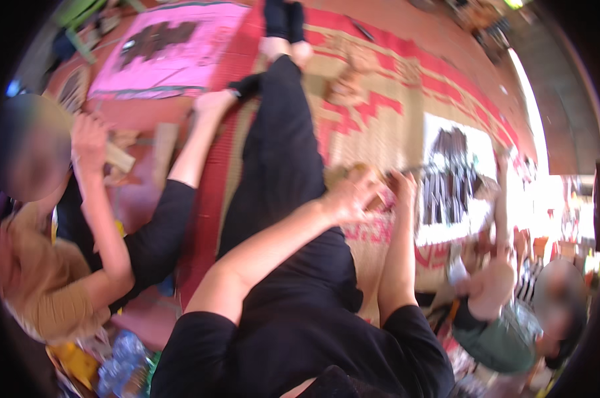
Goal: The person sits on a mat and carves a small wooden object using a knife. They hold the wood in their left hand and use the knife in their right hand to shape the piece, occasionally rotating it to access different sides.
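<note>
Sleeves: two, black, on the wearer's arms; the forearms reach forward over black trousers point(273, 152).
Left hand point(350, 198): fingers bent, at a small brown piece point(361, 170); blur prevents telling whether they grip it.
Right hand point(403, 186): fingers curled, close beside the left hand; cannot tell whether they grip anything.
Brown piece location: at the left fingers, over the mat, left of the white sheet.
Mat point(379, 142): one, woven, straw-coloured with red pattern and border; it lies under the wearer's legs.
White sheet point(438, 129): one, just beyond the right hand; bears many dark strips point(449, 192), too blurred to count.
Co-workers: two; one at left in a tan shirt point(64, 292), one at right in a dark green shirt point(495, 338).
Blue plastic point(121, 365): one crumpled heap, lower left.
Tan pile point(346, 89): one, on the mat, past the hands.
Pink sheet point(210, 33): one, far left; bears dark brown pieces point(157, 43), number unclear.
Floor point(141, 114): reddish tile, around the mat.
Room: grey panel point(552, 99) at far right, bright light beside it.
</note>
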`<control>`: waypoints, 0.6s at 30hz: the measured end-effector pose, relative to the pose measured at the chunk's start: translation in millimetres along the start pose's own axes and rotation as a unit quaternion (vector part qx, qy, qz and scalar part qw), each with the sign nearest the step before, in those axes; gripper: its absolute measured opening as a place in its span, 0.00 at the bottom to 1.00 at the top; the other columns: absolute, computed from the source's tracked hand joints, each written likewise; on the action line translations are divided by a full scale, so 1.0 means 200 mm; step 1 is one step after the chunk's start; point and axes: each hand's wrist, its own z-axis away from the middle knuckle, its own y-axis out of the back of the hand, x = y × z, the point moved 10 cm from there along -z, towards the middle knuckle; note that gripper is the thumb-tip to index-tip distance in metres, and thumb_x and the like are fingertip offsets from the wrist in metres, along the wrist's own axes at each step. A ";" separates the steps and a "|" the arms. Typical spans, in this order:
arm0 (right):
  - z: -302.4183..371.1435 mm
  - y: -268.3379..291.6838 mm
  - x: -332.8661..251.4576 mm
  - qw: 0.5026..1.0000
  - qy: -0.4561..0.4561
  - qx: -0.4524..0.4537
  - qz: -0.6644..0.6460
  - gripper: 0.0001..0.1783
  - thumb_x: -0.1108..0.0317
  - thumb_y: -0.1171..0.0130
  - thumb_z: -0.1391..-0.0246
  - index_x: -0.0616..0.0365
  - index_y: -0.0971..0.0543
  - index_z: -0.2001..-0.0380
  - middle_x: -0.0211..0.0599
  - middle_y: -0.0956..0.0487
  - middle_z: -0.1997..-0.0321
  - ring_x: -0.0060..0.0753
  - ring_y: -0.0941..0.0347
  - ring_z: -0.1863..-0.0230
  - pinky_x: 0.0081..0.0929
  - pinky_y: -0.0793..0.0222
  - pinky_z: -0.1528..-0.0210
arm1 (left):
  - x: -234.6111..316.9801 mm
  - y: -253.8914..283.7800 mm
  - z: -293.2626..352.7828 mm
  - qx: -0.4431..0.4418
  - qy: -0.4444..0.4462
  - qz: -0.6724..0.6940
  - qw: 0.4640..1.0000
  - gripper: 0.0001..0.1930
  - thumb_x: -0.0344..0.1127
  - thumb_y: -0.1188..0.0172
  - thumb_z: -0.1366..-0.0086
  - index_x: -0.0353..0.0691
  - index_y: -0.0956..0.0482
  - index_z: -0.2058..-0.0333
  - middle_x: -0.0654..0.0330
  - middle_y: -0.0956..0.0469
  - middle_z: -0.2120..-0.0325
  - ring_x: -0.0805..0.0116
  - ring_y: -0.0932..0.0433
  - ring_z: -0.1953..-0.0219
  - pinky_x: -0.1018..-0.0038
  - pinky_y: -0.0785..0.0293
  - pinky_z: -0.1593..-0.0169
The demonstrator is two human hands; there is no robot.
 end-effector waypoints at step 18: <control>0.08 -0.11 -0.06 0.997 0.011 -0.082 0.007 0.06 0.75 0.38 0.53 0.61 0.21 0.69 0.37 0.18 0.69 0.28 0.21 0.68 0.24 0.25 0.64 | 0.03 -0.01 0.01 -0.094 0.021 -0.004 0.995 0.30 0.39 0.29 0.58 0.46 0.31 0.54 0.55 0.36 0.56 0.50 0.31 0.52 0.58 0.27 0.51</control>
